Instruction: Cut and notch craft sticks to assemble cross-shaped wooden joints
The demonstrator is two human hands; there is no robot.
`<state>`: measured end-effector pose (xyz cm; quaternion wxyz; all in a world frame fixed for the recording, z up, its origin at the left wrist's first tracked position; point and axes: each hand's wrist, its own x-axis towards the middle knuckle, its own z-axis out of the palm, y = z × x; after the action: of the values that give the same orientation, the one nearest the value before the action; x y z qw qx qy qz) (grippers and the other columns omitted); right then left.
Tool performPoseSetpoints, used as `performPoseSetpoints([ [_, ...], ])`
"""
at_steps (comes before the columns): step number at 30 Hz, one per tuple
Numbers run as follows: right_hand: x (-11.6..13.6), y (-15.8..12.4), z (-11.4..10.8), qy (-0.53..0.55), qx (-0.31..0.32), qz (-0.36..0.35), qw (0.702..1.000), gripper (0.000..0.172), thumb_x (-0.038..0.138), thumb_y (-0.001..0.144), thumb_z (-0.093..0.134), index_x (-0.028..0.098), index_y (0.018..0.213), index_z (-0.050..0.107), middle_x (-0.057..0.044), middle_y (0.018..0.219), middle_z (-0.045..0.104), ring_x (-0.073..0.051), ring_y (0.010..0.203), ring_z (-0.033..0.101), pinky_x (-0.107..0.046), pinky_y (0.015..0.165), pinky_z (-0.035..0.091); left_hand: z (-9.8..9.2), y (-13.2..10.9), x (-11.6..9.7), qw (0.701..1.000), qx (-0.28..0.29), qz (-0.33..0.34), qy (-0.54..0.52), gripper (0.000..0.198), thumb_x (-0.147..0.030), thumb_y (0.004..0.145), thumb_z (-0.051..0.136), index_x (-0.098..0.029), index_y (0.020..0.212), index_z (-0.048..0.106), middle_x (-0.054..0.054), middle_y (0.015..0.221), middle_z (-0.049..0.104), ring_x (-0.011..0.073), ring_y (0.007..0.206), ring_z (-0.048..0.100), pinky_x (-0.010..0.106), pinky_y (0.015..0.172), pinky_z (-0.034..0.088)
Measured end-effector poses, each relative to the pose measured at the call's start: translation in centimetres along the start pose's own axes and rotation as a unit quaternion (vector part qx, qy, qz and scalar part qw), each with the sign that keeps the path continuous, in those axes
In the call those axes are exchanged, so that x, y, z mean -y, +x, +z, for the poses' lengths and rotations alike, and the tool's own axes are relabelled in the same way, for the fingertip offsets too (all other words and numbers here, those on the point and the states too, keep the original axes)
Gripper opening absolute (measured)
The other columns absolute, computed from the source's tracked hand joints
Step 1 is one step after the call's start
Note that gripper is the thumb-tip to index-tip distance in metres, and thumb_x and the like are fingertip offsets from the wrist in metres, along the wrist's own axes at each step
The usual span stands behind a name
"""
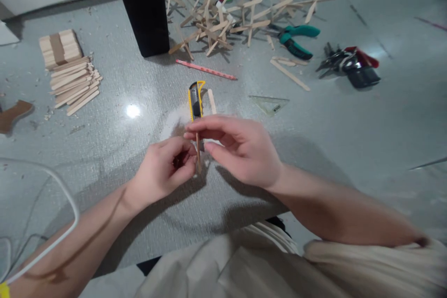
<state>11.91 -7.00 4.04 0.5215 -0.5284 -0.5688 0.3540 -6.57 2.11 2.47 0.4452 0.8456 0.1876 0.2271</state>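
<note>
A narrow wooden craft stick [198,151] stands edge-on to me, pinched between the thumb and fingers of my left hand [165,165]. My right hand [240,149] arches over the stick's far end with its thumb apart from the fingers; whether its fingertips touch the wood is unclear. Just beyond lies a yellow and black utility knife [195,101], its near part hidden behind my hands. Beside the knife rests another craft stick [212,101], also partly covered by my right hand.
Stacked craft sticks [75,79] lie at left, one bundle banded. At the back are joined sticks [213,28] and a black upright block [143,9]. Pencil [206,70], green-handled pliers [296,39], keys [352,65] and set square [268,104] lie around. A white cable [66,191] crosses my left forearm.
</note>
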Motion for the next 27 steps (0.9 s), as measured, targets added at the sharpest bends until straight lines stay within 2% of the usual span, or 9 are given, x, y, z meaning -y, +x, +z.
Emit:
performPoseSetpoints([
  [3,1.1,-0.5,-0.2,-0.069,0.014,-0.087,0.994,0.024,0.011,0.093,0.062,0.021,0.11,0.076,-0.011,0.124,0.079,-0.022,0.117,0.076,-0.036,0.104,0.062,0.0,0.0,0.3,1.0,-0.017,0.002,0.001,0.01,-0.013,0.09,0.061,-0.018,0.081,0.058,-0.006,0.067,0.054,0.0062,0.056,0.046,0.018,0.052,0.039],
  [7,1.3,-0.8,-0.1,-0.133,0.049,-0.179,0.974,0.016,0.013,0.092,0.064,0.024,0.093,0.076,-0.011,0.129,0.077,-0.018,0.115,0.077,-0.027,0.098,0.064,-0.2,-0.1,0.5,0.999,-0.038,-0.028,-0.005,0.008,-0.011,0.089,0.062,-0.018,0.085,0.062,-0.004,0.072,0.06,0.0073,0.062,0.05,0.02,0.057,0.04],
  [9,0.8,-0.8,0.1,-0.151,0.043,-0.205,0.966,0.016,0.014,0.093,0.063,0.024,0.088,0.075,-0.011,0.134,0.075,-0.019,0.12,0.074,-0.031,0.101,0.064,-0.2,-0.1,0.5,0.996,-0.055,-0.058,-0.032,0.009,-0.012,0.09,0.061,-0.018,0.083,0.061,-0.004,0.07,0.057,0.0074,0.061,0.049,0.02,0.057,0.04],
  [12,-0.3,-0.5,0.5,-0.174,0.024,-0.225,0.958,0.015,0.014,0.091,0.065,0.021,0.085,0.077,-0.016,0.136,0.071,-0.026,0.129,0.068,-0.047,0.11,0.058,-0.2,0.0,0.6,0.984,-0.079,-0.121,-0.102,0.009,-0.02,0.093,0.063,-0.018,0.084,0.063,-0.004,0.07,0.056,0.0076,0.06,0.049,0.02,0.055,0.041],
  [14,-0.8,-0.4,0.7,-0.182,0.017,-0.21,0.961,0.014,0.014,0.09,0.068,0.02,0.084,0.079,-0.019,0.138,0.069,-0.03,0.132,0.065,-0.053,0.111,0.055,-0.1,0.0,0.6,0.974,-0.091,-0.148,-0.142,0.01,-0.024,0.093,0.066,-0.017,0.086,0.065,-0.004,0.069,0.056,0.0073,0.059,0.049,0.019,0.055,0.042],
  [19,-1.5,-0.4,0.8,-0.174,0.023,-0.116,0.978,0.013,0.015,0.092,0.069,0.018,0.091,0.081,-0.019,0.145,0.064,-0.029,0.13,0.067,-0.047,0.105,0.059,-0.2,0.2,0.2,0.961,-0.109,-0.16,-0.195,0.01,-0.023,0.092,0.066,-0.017,0.084,0.064,-0.005,0.066,0.056,0.0055,0.053,0.046,0.018,0.05,0.038],
  [22,-1.6,-0.4,0.8,-0.174,0.033,-0.09,0.98,0.017,0.014,0.094,0.065,0.018,0.098,0.08,-0.018,0.143,0.066,-0.028,0.128,0.069,-0.046,0.107,0.057,-0.3,0.1,0.0,0.963,-0.093,-0.145,-0.209,0.01,-0.022,0.092,0.067,-0.017,0.083,0.063,-0.004,0.067,0.056,0.0058,0.055,0.048,0.018,0.052,0.039],
  [27,-1.7,-0.1,0.1,-0.137,0.025,-0.071,0.988,0.028,0.011,0.098,0.055,0.018,0.112,0.078,-0.017,0.144,0.067,-0.027,0.135,0.065,-0.046,0.114,0.053,-0.2,-0.1,0.2,0.974,-0.045,-0.115,-0.191,0.008,-0.02,0.093,0.065,-0.017,0.085,0.064,-0.004,0.067,0.055,0.006,0.056,0.046,0.018,0.052,0.038],
])
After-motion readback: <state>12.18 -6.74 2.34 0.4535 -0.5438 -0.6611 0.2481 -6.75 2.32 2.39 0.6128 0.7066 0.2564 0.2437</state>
